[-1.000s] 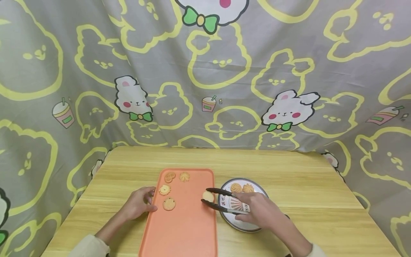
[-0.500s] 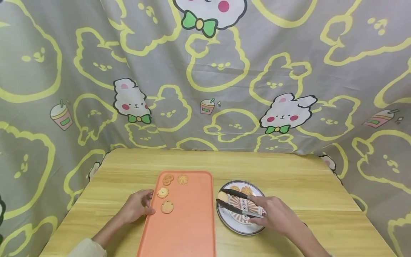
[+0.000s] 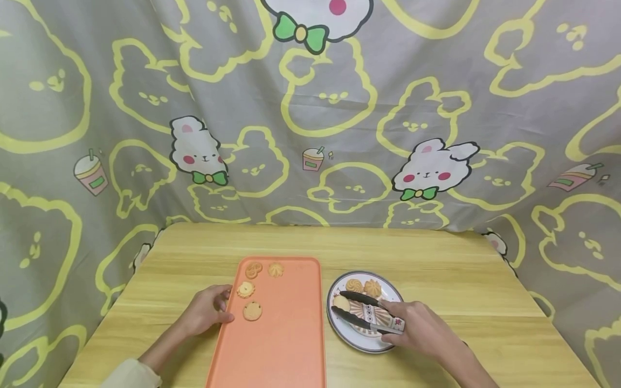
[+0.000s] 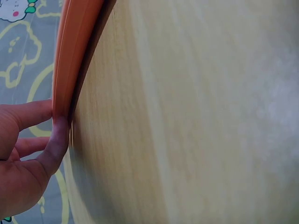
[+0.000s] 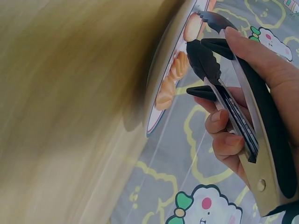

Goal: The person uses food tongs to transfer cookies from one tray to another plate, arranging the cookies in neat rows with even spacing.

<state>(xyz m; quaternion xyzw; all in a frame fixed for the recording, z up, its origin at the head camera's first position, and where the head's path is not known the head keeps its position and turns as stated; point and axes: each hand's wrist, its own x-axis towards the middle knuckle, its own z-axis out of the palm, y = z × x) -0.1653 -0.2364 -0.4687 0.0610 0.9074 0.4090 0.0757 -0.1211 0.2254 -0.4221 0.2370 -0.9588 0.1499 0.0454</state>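
Observation:
My right hand (image 3: 419,326) holds black-tipped metal tongs (image 3: 361,323) over the round plate (image 3: 339,338). Between the tong tips is a plain round cookie (image 3: 342,303), at the plate's left side; it shows close over the plate in the right wrist view as well. Two ridged cookies, a swirled cookie (image 3: 354,286) and a star-shaped cookie (image 3: 372,288), lie behind it. With thumb and fingertips, my left hand (image 3: 208,310) touches the left edge of the orange tray (image 3: 286,339). In the left wrist view, the index finger (image 4: 35,114) meets the tray's side.
Several cookies lie at the tray's far left: a pretzel-shaped one (image 3: 254,270), a star-shaped one (image 3: 276,270), a scalloped one (image 3: 245,290) and a round one (image 3: 252,311). Tray and plate stand side by side on the wooden table (image 3: 451,269). A patterned curtain (image 3: 349,124) hangs behind.
The tongs have carried the plain round cookie from the tray's right edge rightward onto the plate's left side. My left hand has stayed at the tray's edge.

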